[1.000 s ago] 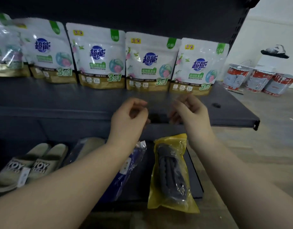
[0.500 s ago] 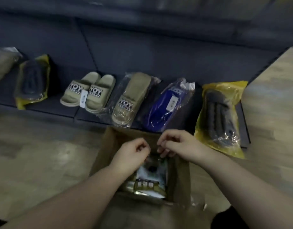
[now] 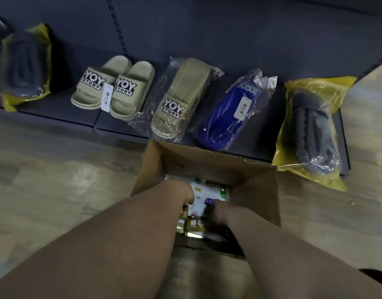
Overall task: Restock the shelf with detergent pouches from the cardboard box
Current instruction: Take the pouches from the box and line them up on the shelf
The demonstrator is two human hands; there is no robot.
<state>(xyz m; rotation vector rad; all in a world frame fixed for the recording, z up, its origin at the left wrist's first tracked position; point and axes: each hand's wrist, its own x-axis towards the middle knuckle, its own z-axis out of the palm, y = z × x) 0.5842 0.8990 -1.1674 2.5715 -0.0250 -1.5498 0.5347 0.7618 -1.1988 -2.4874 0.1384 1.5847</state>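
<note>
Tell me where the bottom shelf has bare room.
Free: between the left yellow bag and the unwrapped beige slippers. Crowded: wrapped beige slipper, blue slipper and right yellow bag sit close together.

Your two forearms come in bare from the bottom edge — no sleeves, no cuffs, nothing worn on either one as far as the frame runs. Neither wrist carries a watch, a band or a bracelet. Your left hand [image 3: 181,192] and your right hand [image 3: 220,209] are ungloved; the fingers are mostly hidden, so you cannot tell whether there are rings. The arms look broad and stretched near the camera — that is the wide lens. At the lower right corner a small dark patch shows beside your right arm; it may be clothing, but it is too little to tell.
</note>
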